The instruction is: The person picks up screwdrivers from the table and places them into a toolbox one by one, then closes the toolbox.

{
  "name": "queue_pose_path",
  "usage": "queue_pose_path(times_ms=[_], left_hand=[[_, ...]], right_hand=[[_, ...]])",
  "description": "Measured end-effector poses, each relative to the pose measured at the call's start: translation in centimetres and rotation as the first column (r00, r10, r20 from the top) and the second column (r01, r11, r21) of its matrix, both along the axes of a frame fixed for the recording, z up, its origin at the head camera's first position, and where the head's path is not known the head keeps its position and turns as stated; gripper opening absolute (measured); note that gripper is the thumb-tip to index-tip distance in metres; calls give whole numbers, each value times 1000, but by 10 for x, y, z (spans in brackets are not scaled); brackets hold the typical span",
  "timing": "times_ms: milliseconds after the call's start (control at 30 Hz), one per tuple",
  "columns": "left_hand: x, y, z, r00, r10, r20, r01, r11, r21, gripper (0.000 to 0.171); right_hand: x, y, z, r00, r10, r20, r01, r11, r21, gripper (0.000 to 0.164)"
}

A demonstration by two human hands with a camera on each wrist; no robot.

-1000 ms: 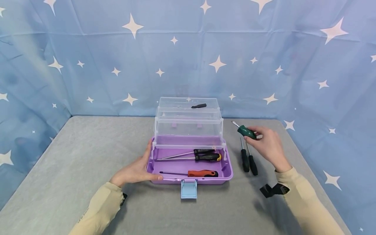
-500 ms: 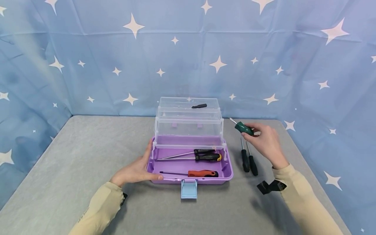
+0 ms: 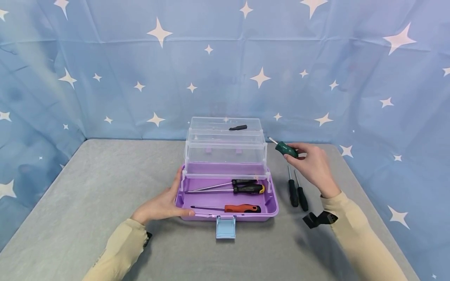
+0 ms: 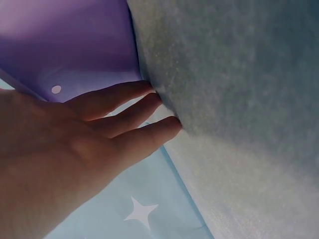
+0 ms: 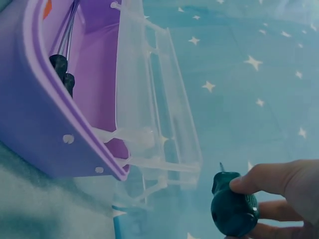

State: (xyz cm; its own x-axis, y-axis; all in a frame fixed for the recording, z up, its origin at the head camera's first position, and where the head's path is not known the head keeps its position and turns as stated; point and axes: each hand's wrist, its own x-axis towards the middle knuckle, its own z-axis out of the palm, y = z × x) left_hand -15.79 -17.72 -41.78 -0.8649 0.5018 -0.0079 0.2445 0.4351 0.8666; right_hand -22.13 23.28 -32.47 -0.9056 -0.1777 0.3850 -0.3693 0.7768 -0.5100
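In the head view a purple toolbox (image 3: 270,212) stands open, its clear trays (image 3: 225,152) raised at the back. My left hand (image 3: 161,203) rests against its left front corner, thumb along the front rim; the left wrist view has the straight fingers (image 4: 134,114) beside the purple wall. To the right of the trays, above the table, my right hand (image 3: 313,164) pinches a stubby green-handled screwdriver (image 3: 286,150), tip pointing up and left. Inside the box lie an orange-handled screwdriver (image 3: 242,208) and two black-handled ones, the nearer (image 3: 249,189) with a yellow end.
Two dark-handled screwdrivers (image 3: 293,193) lie on the grey table (image 3: 105,187) right of the box. A small black-handled tool (image 3: 238,127) sits in the top tray. The light blue latch (image 3: 225,228) hangs down in front. A starry blue cloth (image 3: 123,58) hangs behind.
My right hand has moved left and slightly up with the green screwdriver, bringing its tip close to the raised trays. The left hand and the toolbox have stayed in place.
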Motion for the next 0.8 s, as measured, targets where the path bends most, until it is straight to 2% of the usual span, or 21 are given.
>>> queue_pose_path(times_ms=[133, 367, 800], left_hand=[[0, 0, -1, 1000, 4, -8, -4, 1000, -19, 134], [-1, 1, -3, 1000, -19, 3, 19, 999, 33, 133], [-1, 1, -2, 1000, -15, 2, 15, 999, 32, 133]], right_hand=[[-3, -4, 2, 1000, 3, 9, -3, 1000, -6, 30], [-9, -13, 6, 999, 22, 41, -21, 999, -39, 31], [-23, -32, 9, 991, 96, 93, -89, 993, -76, 33]])
